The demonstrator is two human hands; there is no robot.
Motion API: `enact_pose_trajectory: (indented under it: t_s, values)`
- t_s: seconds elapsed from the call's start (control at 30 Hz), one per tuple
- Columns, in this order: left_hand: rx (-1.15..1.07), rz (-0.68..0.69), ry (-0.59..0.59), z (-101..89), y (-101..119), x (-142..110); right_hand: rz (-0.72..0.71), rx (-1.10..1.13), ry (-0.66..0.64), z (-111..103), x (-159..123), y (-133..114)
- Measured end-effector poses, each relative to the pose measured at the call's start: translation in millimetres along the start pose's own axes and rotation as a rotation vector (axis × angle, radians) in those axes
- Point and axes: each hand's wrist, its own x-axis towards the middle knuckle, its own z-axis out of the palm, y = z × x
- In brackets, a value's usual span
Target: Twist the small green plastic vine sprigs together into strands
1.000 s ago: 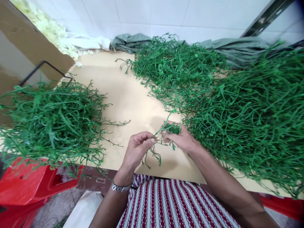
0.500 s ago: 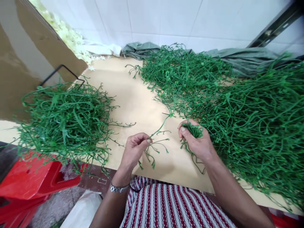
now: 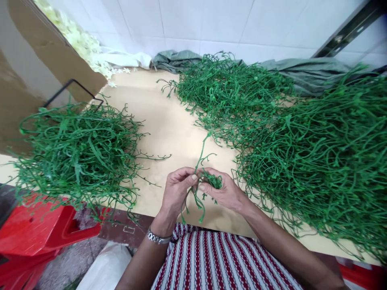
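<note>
Between thumb and fingers my left hand [image 3: 179, 187] pinches a green artificial plant stem [image 3: 201, 153], its thin branches pointing up and hanging down below the hand. My right hand [image 3: 225, 191] is closed around a small bunch of green stem pieces [image 3: 213, 179]. The fingertips of both hands meet, or nearly meet, at the stem; the exact contact there is hidden. To the right lies a big heap of green stems [image 3: 326, 157], which joins a looser pile [image 3: 232, 88] at the back. A further tangled pile [image 3: 81, 153] lies on the left.
All this lies on a tan-covered table [image 3: 163, 117]. A cardboard box [image 3: 54, 52] with a black wire handle [image 3: 71, 81] stands at the back left, near pale yellow petals [image 3: 81, 46]. Grey-green cloth [image 3: 314, 72] runs along the tiled wall. Below the left edge is a red stool [image 3: 36, 229].
My right hand first moved right, away from my left hand, with its bunch, then came back to meet it at the stem. My left hand has kept its pinch and barely moved.
</note>
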Motion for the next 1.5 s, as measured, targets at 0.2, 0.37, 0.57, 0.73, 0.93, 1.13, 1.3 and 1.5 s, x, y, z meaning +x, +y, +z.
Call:
enact_pose_trajectory:
  t_s: [0.2, 0.37, 0.57, 0.73, 0.93, 1.13, 1.3, 1.5]
  values:
    - [0.011, 0.021, 0.037, 3.7, -3.1, -0.2, 0.143, 0.154, 0.033, 7.7, -2.3, 5.5]
    - [-0.038, 0.077, 0.054, 6.4, -7.3, -0.7, 0.127, 0.156, 0.037, 8.2, -3.5, 6.7]
    - [-0.294, -0.012, -0.086, 8.6, -9.5, -1.4, -0.002, 0.199, -0.034, 2.6, 0.7, 0.5]
    - [-0.412, -0.076, -0.215, 9.5, -7.4, -0.5, -0.064, 0.38, -0.178, -3.2, 3.3, 4.5]
    - [-0.296, 0.088, -0.125, 2.4, 14.3, 8.4, -0.006, 0.253, -0.156, -14.8, -4.8, 8.3]
    - [0.06, 0.201, -0.081, 4.5, 2.6, 7.7, -0.011, 0.287, 0.058, -24.1, 0.6, 3.6]
    - [0.077, 0.295, -0.076, 9.8, -7.3, 8.5, 0.198, 0.201, 0.104, -12.8, 3.8, 11.9]
    - [0.013, 0.289, 0.003, 15.6, -13.5, 11.4, 0.198, 0.136, 0.06, -3.0, 3.8, 5.7]
